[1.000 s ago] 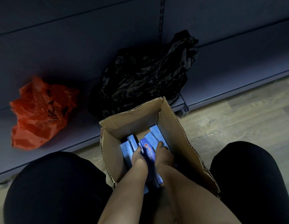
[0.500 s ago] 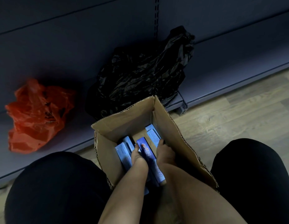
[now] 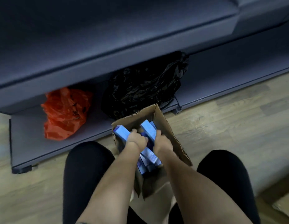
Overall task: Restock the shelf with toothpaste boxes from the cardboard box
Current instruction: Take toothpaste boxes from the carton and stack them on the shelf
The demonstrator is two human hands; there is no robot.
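Observation:
An open cardboard box [image 3: 168, 126] stands on the floor between my knees, with several blue toothpaste boxes inside. My left hand [image 3: 135, 139] grips one blue toothpaste box [image 3: 122, 133] raised at the carton's left side. My right hand [image 3: 163, 143] holds another blue toothpaste box [image 3: 148, 130], tilted up above the carton's middle. More toothpaste boxes [image 3: 148, 160] lie lower in the carton under my wrists. The grey shelf [image 3: 108, 62] runs across in front of me, above the bottom shelf [image 3: 27, 143].
An orange plastic bag [image 3: 64, 113] and a black plastic bag [image 3: 143, 88] lie on the bottom shelf behind the carton. My black-clad knees flank the carton. Wooden floor spreads to the right, with another cardboard piece [image 3: 284, 206] at the lower right corner.
Both hands have lifted out of the carton, each bringing up a blue toothpaste box. My view has tilted up, so a higher grey shelf now shows.

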